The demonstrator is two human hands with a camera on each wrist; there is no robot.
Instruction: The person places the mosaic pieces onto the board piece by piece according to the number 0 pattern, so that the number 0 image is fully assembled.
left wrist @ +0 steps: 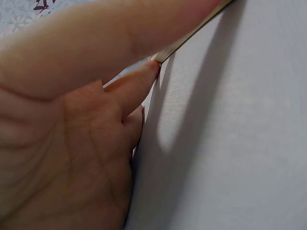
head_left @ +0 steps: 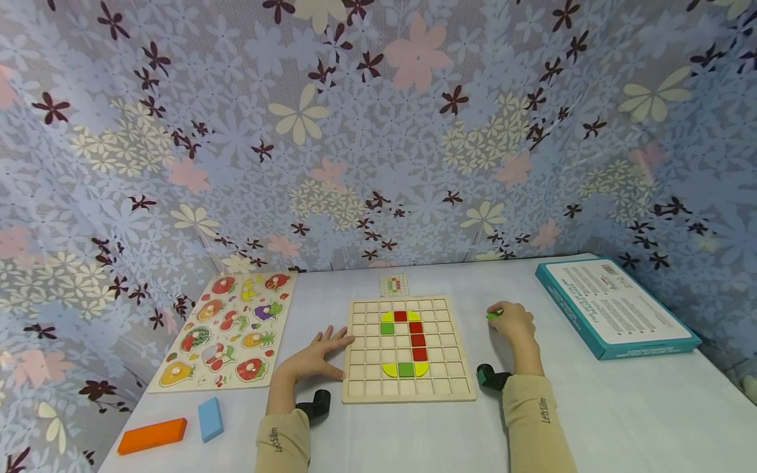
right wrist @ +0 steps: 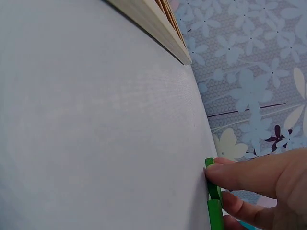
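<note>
A wooden grid board (head_left: 363,387) lies flat on the table, with red and green squares and yellow rounded pieces set in its cells. My left hand (head_left: 310,360) is spread at its left side, thumb and a fingertip touching the edge. In the left wrist view the fingers (left wrist: 136,88) reach straight to that edge. To the right of the board, my right hand (head_left: 514,323) pinches a small green block (right wrist: 214,187) between thumb and fingers, low over the table. A second green block (right wrist: 216,215) shows just below it in the right wrist view.
A small pattern card (head_left: 394,285) lies behind the board. On the left are a fruit puzzle board (head_left: 207,315), an orange block (head_left: 152,435) and a light blue block (head_left: 210,419). A teal box (head_left: 615,309) lies at the right.
</note>
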